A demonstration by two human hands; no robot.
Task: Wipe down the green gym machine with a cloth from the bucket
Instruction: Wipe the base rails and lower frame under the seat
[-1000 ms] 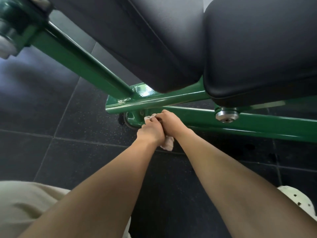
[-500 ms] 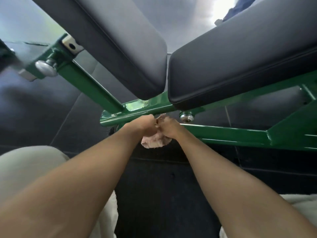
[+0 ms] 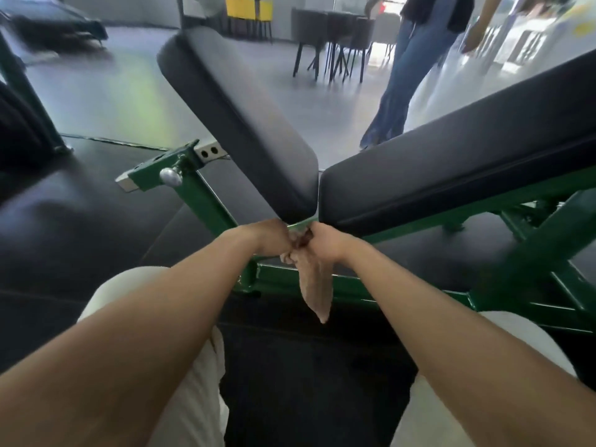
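Observation:
The green gym machine (image 3: 361,287) is a bench frame with two black pads (image 3: 245,117) that meet in a V just beyond my hands. A beige cloth (image 3: 314,285) hangs down in a long point over the frame's lower bar. My left hand (image 3: 269,237) and my right hand (image 3: 325,241) sit side by side and both grip the cloth's bunched top, right under the gap between the pads. The bucket is not in view.
A silver knob (image 3: 171,177) sticks out of the green upright at the left. A person in jeans (image 3: 416,69) stands beyond the bench, near dark chairs (image 3: 332,37). Black rubber floor (image 3: 80,221) lies around the frame. My light trousers (image 3: 196,382) fill the bottom.
My view has risen from under the bench to above the pads. Both hands have lifted with the cloth from the lower bar, and more of the cloth now hangs loose.

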